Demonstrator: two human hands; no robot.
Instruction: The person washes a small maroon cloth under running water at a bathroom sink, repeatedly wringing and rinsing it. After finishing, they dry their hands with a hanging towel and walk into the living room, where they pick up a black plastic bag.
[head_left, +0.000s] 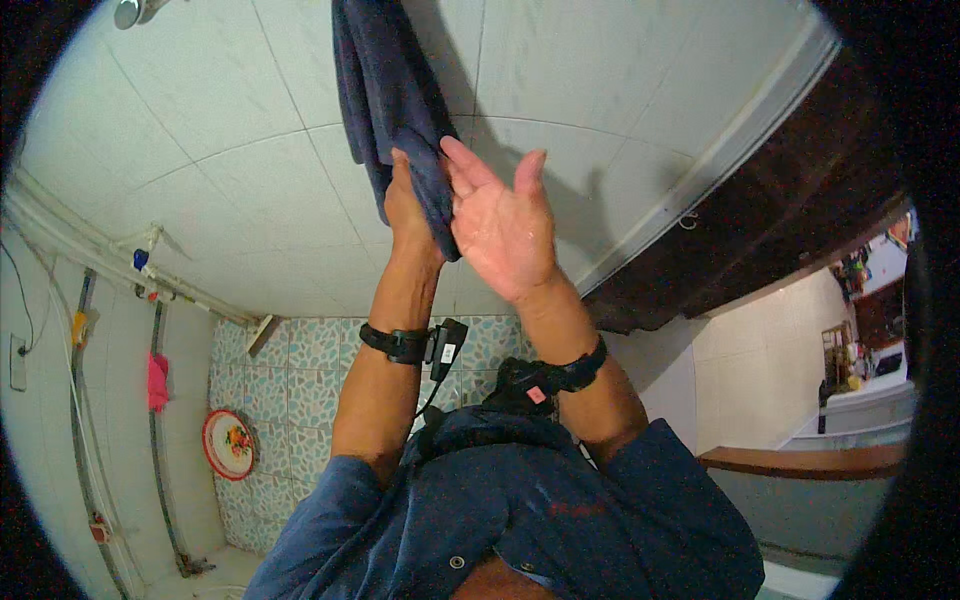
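A dark blue cloth (382, 82), seemingly a towel, hangs down in front of the tiled wall from the top of the view. My left hand (409, 199) is on its lower end, thumb in front of the fabric and the other fingers hidden behind it. Just to the right, my right hand (501, 221) is held palm up with thumb and fingers apart; its fingertips are at the cloth's edge, and it grips nothing. Each wrist wears a black strap with a device on it.
White wall tiles (555, 67) rise in front. A red-rimmed floral basin (229, 445) rests at the left, by the patterned floor tiles. Pipes (217, 304) and a pink cloth (157, 381) are along the left wall. A dark door (750, 195) and a doorway are at the right.
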